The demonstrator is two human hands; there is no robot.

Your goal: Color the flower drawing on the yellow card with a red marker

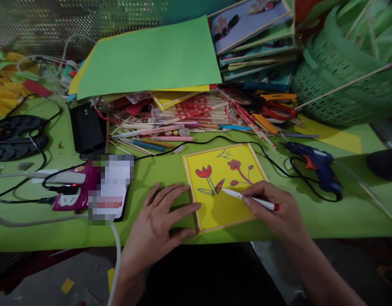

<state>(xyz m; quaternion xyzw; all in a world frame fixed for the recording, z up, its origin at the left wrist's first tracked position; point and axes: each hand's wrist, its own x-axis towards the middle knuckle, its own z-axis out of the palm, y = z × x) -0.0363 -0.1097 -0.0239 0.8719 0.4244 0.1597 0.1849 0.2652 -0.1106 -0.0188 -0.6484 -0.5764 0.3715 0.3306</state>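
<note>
A yellow card (pixel 221 214) edged with thin wooden sticks lies flat on the green table. Drawn on it are a red tulip (pixel 204 171), a red flower (pixel 234 165) with a red stem, and a small uncoloured sprig. My right hand (pixel 275 208) grips a white marker (pixel 251 199) with a red end, its tip at the tulip's right leaf, which is partly red. The left leaf shows only its outline. My left hand (pixel 165 216) rests with fingers spread, fingertips at the card's left edge.
Left of the card are a phone (pixel 114 191) and a purple power strip (pixel 70 195) with cables. A blue glue gun (pixel 317 165) lies to the right. Behind are pens, sticks, scissors (pixel 278 111), green paper (pixel 151 55), stacked framed pictures (pixel 253 25) and a green basket (pixel 345 80).
</note>
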